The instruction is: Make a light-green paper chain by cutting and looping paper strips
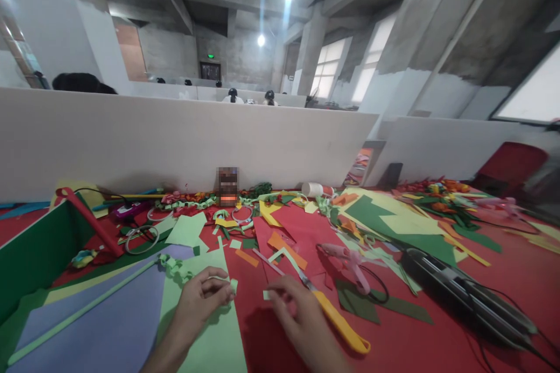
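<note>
My left hand [203, 297] is over a light green paper sheet [205, 338], with thumb and fingertips pinched on a small light green paper piece [234, 286]. A curled, light green paper chain [175, 268] lies just beyond that hand. To the right, my right hand [301, 315] is above the red tabletop, slightly blurred, thumb and forefinger closed on another small light green paper piece [266, 295]. Beside its knuckles lies a tool with a long yellow handle [343, 323] and a metal end. A gap separates the two hands.
A pink glue gun [350, 259] with a cable lies right of centre. Farther right is a long black-and-grey device [468, 297]. Coloured scraps spread toward a white partition [175, 140]. A green box [39, 262] stands at left. People sit beyond the partition.
</note>
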`<action>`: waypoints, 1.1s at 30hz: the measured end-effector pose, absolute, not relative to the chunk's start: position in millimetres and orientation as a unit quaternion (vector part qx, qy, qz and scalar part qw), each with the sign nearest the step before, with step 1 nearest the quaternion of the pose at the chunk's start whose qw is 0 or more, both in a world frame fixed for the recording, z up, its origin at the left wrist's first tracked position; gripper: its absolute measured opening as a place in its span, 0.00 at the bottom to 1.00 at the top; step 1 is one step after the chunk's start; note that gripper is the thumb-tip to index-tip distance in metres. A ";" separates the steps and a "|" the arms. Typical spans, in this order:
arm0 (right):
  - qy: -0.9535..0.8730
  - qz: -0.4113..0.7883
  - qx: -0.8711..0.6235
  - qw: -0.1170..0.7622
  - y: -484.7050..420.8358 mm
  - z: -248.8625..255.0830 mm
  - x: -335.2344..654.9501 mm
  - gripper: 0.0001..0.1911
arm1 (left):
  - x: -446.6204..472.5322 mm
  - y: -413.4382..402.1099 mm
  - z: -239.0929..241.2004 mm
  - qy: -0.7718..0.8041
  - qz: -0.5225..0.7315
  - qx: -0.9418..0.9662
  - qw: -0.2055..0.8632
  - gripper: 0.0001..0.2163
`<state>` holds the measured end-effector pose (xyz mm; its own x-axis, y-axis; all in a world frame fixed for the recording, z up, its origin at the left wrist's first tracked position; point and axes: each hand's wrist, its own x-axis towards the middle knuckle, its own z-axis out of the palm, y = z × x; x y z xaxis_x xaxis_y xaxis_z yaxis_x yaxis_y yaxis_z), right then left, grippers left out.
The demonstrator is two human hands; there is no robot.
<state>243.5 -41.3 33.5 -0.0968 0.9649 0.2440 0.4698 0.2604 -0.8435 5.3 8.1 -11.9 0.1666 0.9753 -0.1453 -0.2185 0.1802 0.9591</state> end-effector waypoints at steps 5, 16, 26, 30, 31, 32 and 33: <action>-0.528 0.074 -0.726 0.435 -59.2 28.6 367.0 0.23 | 5.0 7.9 -9.0 0.445 0.473 0.403 0.645 0.24; -0.565 0.186 -0.726 0.344 5.7 28.5 427.3 0.28 | 12.7 4.0 -4.2 0.445 0.514 0.356 0.641 0.25; -0.465 0.135 -0.758 0.437 -18.4 42.4 447.1 0.28 | 9.8 5.5 -5.3 0.445 0.472 0.381 0.658 0.25; -0.437 0.191 -0.719 0.505 -22.3 51.8 441.2 0.29 | 10.2 5.4 -6.2 0.442 0.474 0.385 0.657 0.26; -0.434 0.206 -0.705 0.522 -22.4 53.8 437.7 0.29 | 10.5 5.6 -6.6 0.442 0.477 0.385 0.655 0.26; -0.433 0.218 -0.691 0.536 -22.3 55.8 432.9 0.30 | 10.8 5.8 -7.0 0.443 0.481 0.385 0.651 0.26; -0.432 0.227 -0.680 0.547 -22.1 57.8 426.4 0.30 | 11.4 6.0 -7.2 0.447 0.485 0.386 0.645 0.26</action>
